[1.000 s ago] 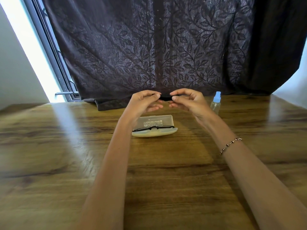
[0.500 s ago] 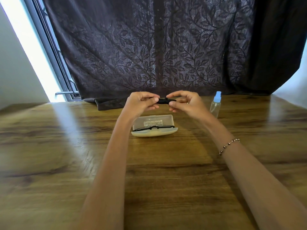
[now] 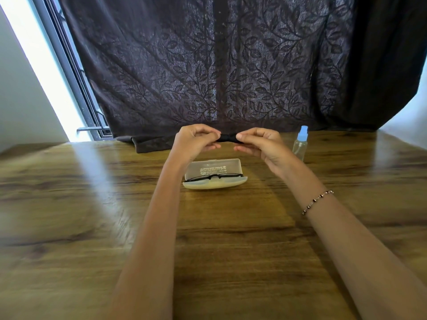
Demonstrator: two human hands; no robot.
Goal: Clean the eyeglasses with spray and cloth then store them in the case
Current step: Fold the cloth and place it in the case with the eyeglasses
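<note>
A: Both hands are up off the table [image 3: 231, 239]. We have the left hand [image 3: 196, 140] and right hand [image 3: 258, 144] each pinching one end of the black cloth [image 3: 228, 137], thumb against fingertips. The cloth is bunched into a short roll between them.
B: Where are the eyeglasses [image 3: 215, 177] from there?
A: Below the hands and nearer to us, folded inside the open case [image 3: 215, 185]. Its lid is open on the far side, under the hands.
B: Axis?
A: The case runs left-right, same as the roll. It sits under the gap between the hands, slightly more under the left wrist, so we judge left marginally nearer.
B: Spray bottle [image 3: 300, 144]?
A: Upright, just right of the right hand, not touching.
B: Next call?
A: We read the cleaning as done. Likely the roll drops down and back toward us into the case, no rotation needed. Risk: the cloth's bulk blocks the lid. We can't tell how thick the roll is.
</note>
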